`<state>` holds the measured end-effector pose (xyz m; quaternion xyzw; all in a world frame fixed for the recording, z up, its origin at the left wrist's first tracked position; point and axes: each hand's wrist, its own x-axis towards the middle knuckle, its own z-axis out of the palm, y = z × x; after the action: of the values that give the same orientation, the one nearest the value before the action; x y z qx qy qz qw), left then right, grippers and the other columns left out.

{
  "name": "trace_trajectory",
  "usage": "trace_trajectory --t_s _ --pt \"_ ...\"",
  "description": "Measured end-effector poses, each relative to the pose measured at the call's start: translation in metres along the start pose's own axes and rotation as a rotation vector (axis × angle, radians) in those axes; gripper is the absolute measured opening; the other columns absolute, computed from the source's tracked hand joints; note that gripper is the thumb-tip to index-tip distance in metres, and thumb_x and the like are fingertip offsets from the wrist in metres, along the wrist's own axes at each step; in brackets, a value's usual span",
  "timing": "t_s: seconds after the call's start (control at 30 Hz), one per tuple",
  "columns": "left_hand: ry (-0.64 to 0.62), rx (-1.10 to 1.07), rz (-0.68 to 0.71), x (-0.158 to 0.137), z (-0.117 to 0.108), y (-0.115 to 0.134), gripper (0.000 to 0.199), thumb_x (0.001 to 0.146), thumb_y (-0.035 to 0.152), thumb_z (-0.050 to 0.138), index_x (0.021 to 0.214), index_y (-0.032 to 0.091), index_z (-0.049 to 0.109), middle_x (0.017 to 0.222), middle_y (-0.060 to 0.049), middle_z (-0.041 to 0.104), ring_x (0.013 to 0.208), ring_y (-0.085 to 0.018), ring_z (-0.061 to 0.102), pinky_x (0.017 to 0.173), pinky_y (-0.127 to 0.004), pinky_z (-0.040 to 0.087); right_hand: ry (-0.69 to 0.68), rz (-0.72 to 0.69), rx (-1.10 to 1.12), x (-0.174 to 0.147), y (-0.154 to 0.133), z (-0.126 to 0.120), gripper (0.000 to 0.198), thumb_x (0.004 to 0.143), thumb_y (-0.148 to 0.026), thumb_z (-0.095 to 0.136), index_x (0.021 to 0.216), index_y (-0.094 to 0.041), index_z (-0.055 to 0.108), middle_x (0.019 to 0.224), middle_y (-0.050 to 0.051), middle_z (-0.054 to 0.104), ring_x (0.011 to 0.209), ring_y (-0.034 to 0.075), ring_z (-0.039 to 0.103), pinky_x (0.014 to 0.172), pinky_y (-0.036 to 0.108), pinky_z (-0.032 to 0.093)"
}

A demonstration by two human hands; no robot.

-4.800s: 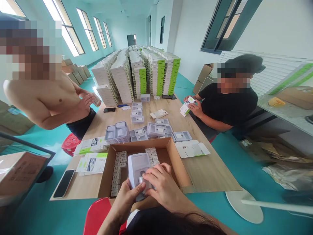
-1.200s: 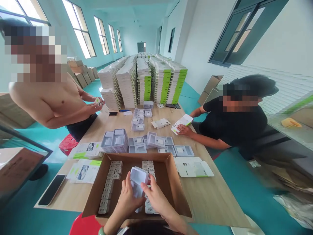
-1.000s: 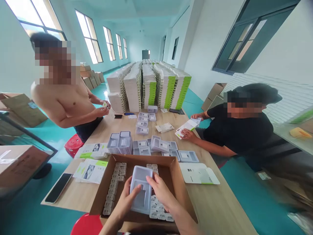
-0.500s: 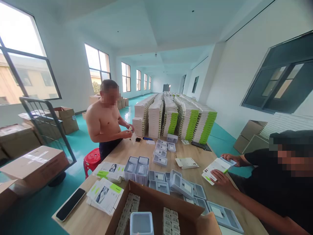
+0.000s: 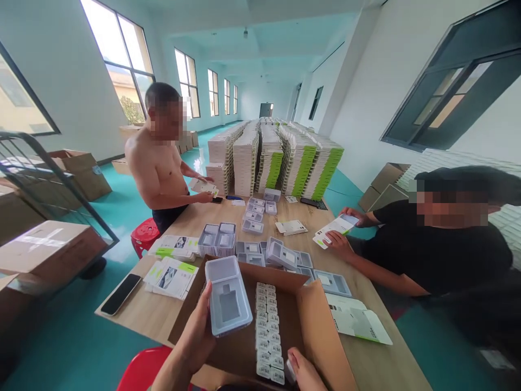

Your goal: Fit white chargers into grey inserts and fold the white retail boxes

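My left hand (image 5: 194, 331) grips a translucent plastic tray (image 5: 228, 296) by its left side, tilted above the open cardboard box. The tray has a large recess and a smaller one, and looks unfilled. Low inside the box, my right hand (image 5: 304, 370) is closed at the fingertips around a small whitish piece (image 5: 290, 371), mostly hidden by the fingers. Just left of that hand, small clear-and-white cases (image 5: 268, 331) stand in two columns inside the cardboard box (image 5: 325, 331).
Beyond the box lie loose plastic trays (image 5: 283, 254) and stacked trays (image 5: 217, 239). Printed sleeves (image 5: 171, 277) and a phone (image 5: 121, 294) lie at left. A co-worker (image 5: 157, 157) stands at left; another co-worker (image 5: 443, 239) at right handles a sleeve. Tall carton stacks (image 5: 268, 157) rise behind.
The plastic tray has come up and into fuller view, with my left hand now visible on it. My right hand has appeared in the box. The view has tilted downward.
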<state>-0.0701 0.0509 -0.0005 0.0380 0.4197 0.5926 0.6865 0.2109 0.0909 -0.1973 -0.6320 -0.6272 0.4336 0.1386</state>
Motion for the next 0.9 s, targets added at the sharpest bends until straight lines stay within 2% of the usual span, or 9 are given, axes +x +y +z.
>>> trace_trajectory --t_s 0.13,0.23,0.33,0.4,0.47,0.57,0.7,0.8,0.9 --pt "-0.034 0.023 0.015 -0.003 -0.003 0.001 0.065 0.096 0.061 0.052 0.138 0.011 0.059 0.111 -0.014 0.081 0.11 -0.03 0.075 0.101 -0.04 0.055 0.0 0.014 0.049 -0.002 -0.005 -0.004 0.02 0.06 -0.041 0.068 0.075 -0.03 0.06 0.087 0.01 0.078 0.097 0.04 0.075 0.091 0.048 0.055" --pt "-0.043 0.089 0.031 -0.001 -0.008 -0.002 0.074 0.089 0.065 0.061 0.142 0.013 0.057 0.121 -0.014 0.078 0.12 -0.031 0.07 0.103 -0.04 0.054 0.026 -0.034 0.1 -0.008 -0.031 -0.025 0.03 0.068 -0.052 0.062 0.088 -0.029 0.059 0.09 0.01 0.076 0.092 0.037 0.074 0.089 0.049 0.055" --pt "-0.027 0.166 0.053 0.0 -0.004 -0.004 0.069 0.091 0.06 0.062 0.142 0.014 0.058 0.128 -0.015 0.076 0.125 -0.031 0.067 0.104 -0.04 0.053 0.105 -0.189 0.28 -0.029 -0.09 -0.061 0.046 0.084 -0.064 0.053 0.11 -0.027 0.06 0.11 0.011 0.074 0.103 0.03 0.071 0.093 0.04 0.055" --pt "-0.048 0.227 0.048 -0.001 0.004 -0.006 0.065 0.093 0.058 0.06 0.141 0.014 0.06 0.129 -0.015 0.075 0.123 -0.031 0.068 0.103 -0.041 0.053 0.12 -0.318 0.373 -0.047 -0.141 -0.084 0.046 0.086 -0.063 0.06 0.115 -0.027 0.062 0.109 0.009 0.073 0.1 0.028 0.07 0.088 0.038 0.057" --pt "-0.088 0.291 0.03 -0.002 0.012 -0.006 0.063 0.093 0.057 0.061 0.139 0.014 0.062 0.126 -0.015 0.077 0.117 -0.031 0.071 0.098 -0.04 0.055 0.031 -0.458 0.327 -0.063 -0.188 -0.101 0.036 0.086 -0.056 0.067 0.109 -0.028 0.068 0.103 0.005 0.072 0.089 0.024 0.068 0.082 0.034 0.056" --pt "-0.15 0.368 0.015 -0.004 0.022 -0.006 0.062 0.09 0.058 0.065 0.133 0.014 0.066 0.118 -0.013 0.08 0.106 -0.03 0.074 0.082 -0.034 0.058 -0.129 -0.474 0.25 -0.074 -0.233 -0.112 0.02 0.082 -0.037 0.074 0.098 -0.027 0.072 0.09 0.0 0.072 0.079 0.02 0.064 0.073 0.03 0.053" --pt "-0.202 0.445 0.025 -0.007 0.027 -0.007 0.065 0.084 0.063 0.069 0.128 0.014 0.07 0.107 -0.01 0.082 0.093 -0.027 0.075 0.065 -0.026 0.053 -0.249 -0.461 0.132 -0.072 -0.245 -0.11 0.013 0.079 -0.022 0.073 0.092 -0.026 0.074 0.093 -0.001 0.069 0.078 0.017 0.061 0.071 0.027 0.049" --pt "-0.186 0.48 0.066 -0.007 0.028 -0.01 0.071 0.077 0.067 0.073 0.123 0.013 0.072 0.097 -0.008 0.082 0.085 -0.023 0.073 0.067 -0.025 0.052 -0.244 -0.492 0.071 -0.069 -0.245 -0.108 0.019 0.08 -0.018 0.072 0.096 -0.027 0.076 0.104 0.0 0.065 0.081 0.016 0.06 0.074 0.026 0.048" --pt "-0.176 0.486 0.06 -0.006 0.031 -0.014 0.073 0.071 0.073 0.075 0.112 0.013 0.075 0.087 -0.007 0.081 0.075 -0.02 0.07 0.067 -0.026 0.051 -0.246 -0.442 0.072 -0.071 -0.246 -0.109 0.031 0.079 -0.008 0.071 0.105 -0.024 0.076 0.096 -0.001 0.066 0.082 0.015 0.061 0.076 0.024 0.047"
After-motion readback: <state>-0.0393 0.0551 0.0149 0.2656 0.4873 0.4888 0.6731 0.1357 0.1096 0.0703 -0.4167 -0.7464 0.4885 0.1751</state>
